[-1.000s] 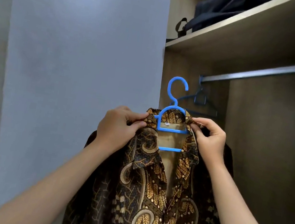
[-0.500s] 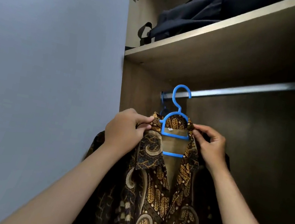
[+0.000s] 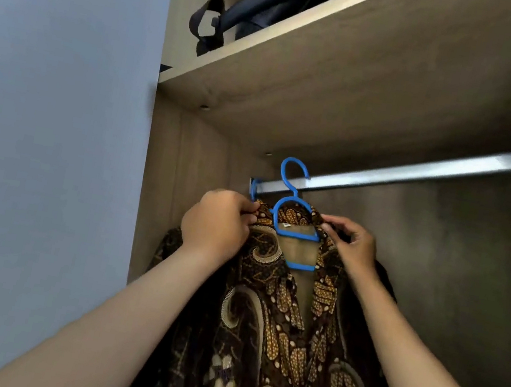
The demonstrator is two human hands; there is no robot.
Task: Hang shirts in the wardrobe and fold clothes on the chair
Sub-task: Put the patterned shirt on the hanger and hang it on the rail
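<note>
Head view: nearest the camera, two bare forearms are seen reaching up and forward from the lower corners of the frame. Between them a brown and gold batik shirt (image 3: 274,350) is seen hanging down, its front open and its lower part cut off by the bottom edge. At the collar the shirt is gripped on both sides. The left hand (image 3: 216,222) is closed over the left collar and shoulder, its fingers (image 3: 246,207) curled tightly into the cloth. The right hand (image 3: 353,243) is held looser — the right collar edge is pinched between thumb and fingertips, with the other fingers bent above it. The shirt is carried on a blue plastic hanger (image 3: 295,222), whose triangular neck and lower bar are shown in the open collar.

Just beyond the hands, the blue hook is seen at the metal rail (image 3: 421,173), close to the rail's left end; whether the hook is fully seated over the rail cannot be told. A second blue piece (image 3: 254,188) is glimpsed at the rail's end, partly hidden behind the left hand.

Above the rail a wooden shelf (image 3: 353,74) is shown from below — on it a dark bag (image 3: 272,12) with a strap loop is stored. A pale grey door panel (image 3: 48,122) is seen filling the left side.
</note>
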